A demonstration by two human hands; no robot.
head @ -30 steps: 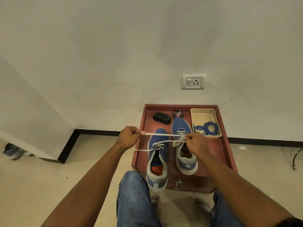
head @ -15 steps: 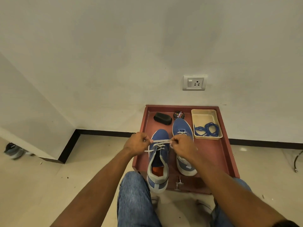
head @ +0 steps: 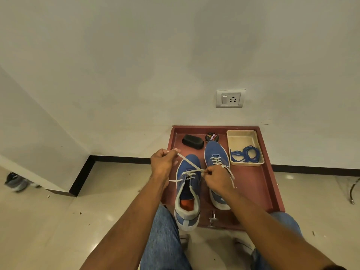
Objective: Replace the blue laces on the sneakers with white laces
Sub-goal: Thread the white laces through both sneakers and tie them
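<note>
Hands [head: 162, 165] on white lace [head: 190, 162]

Both blue low-top sneakers, the left one [head: 188, 184] and the right one [head: 215, 154], look like matt woven cloth with smooth pale rubber soles. The flat white lace [head: 190, 162] reads as woven fabric, as do the thin blue cord laces [head: 245, 155] lying in the smooth cream plastic tray [head: 241, 135]. The reddish-brown board [head: 259, 184] under them is matt, with a small shiny metal handle [head: 213, 218] at lower centre. The beige floor tiles [head: 58, 221] are glossy; the white wall [head: 136, 65] is matt paint.
</note>
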